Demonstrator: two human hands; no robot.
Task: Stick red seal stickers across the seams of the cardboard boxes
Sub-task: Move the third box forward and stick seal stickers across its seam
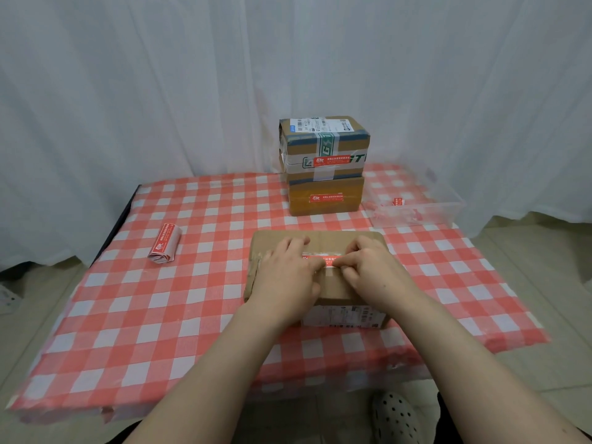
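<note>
A flat cardboard box (pixel 333 245) lies on the checked table in front of me. A red seal sticker (pixel 323 259) lies along its taped top seam, partly hidden by my fingers. My left hand (pixel 285 270) rests flat on the box's left half, fingers straight, touching the sticker's left end. My right hand (pixel 368 267) has curled fingers at the sticker's right end, where it seems to pinch the sticker. Two stacked boxes (pixel 323 165) stand behind, each with a red sticker on its front. A roll of red stickers (pixel 165 243) lies at the left.
A clear plastic tray (pixel 416 203) with red paper scraps sits at the back right. The red-and-white checked tablecloth (pixel 160 315) covers a low table. White curtains hang behind. A spotted white shoe (pixel 395 415) shows on the floor below the table's front edge.
</note>
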